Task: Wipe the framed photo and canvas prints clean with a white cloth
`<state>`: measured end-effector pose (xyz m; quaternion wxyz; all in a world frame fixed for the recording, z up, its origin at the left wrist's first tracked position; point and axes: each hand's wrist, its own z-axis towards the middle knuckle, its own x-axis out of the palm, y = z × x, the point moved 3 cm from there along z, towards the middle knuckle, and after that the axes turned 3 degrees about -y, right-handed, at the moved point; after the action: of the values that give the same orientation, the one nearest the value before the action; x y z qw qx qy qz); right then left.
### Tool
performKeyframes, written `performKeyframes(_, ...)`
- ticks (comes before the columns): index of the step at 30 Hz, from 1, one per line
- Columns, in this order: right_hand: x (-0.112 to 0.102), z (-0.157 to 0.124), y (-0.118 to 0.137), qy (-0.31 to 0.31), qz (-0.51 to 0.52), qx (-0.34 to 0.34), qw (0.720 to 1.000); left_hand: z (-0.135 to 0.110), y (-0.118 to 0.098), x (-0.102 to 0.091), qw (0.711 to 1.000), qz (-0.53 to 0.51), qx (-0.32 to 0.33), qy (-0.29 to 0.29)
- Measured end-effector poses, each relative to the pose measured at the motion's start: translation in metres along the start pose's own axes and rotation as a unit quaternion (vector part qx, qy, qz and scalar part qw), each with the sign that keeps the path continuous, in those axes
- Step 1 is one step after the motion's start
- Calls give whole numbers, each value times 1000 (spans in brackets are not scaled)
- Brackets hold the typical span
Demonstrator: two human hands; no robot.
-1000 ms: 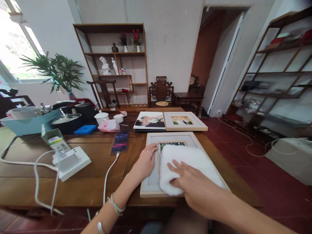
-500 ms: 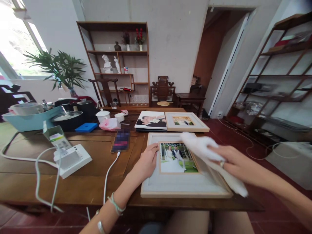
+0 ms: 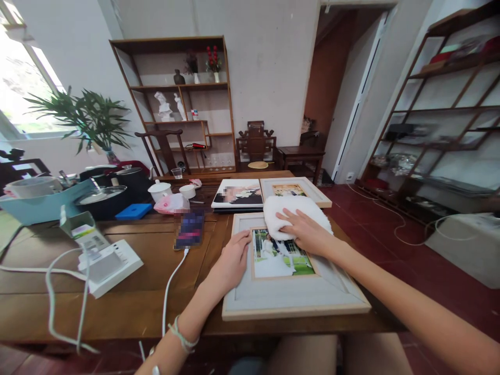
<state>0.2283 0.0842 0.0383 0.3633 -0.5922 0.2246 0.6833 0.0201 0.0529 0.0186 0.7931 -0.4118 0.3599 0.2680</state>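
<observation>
Wooden table (image 3: 128, 304), shelf-lined room; left fingers (image 3: 242, 239) open on frame (image 3: 273, 301), right fingers (image 3: 288, 214) flat on cloth (image 3: 279, 204).

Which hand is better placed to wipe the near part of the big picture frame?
Right, probably: the right hand presses the white cloth on the far part of the picture frame. The left hand lies flat on its left border, without cloth.

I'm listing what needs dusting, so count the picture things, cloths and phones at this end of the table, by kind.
framed pictures: 2, the large frame and the small frame
photo album: 1
white cloth: 1
phone: 1
total: 5
</observation>
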Motion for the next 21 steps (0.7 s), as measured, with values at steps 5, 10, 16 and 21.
performKeyframes(5,-6,6,2,-9,-7,37,999,0,0,-1,1000,-6,1,-6)
performKeyframes(10,-12,-5,20,17,22,43,999,1,0,0,1000,-6,-8,-2)
performKeyframes(16,-46,-60,72,87,138,27,986,0,2,3,1000,-1,-13,-15)
performKeyframes(21,-66,-82,107,111,236,24,965,1,1,4,1000,5,-11,-14)
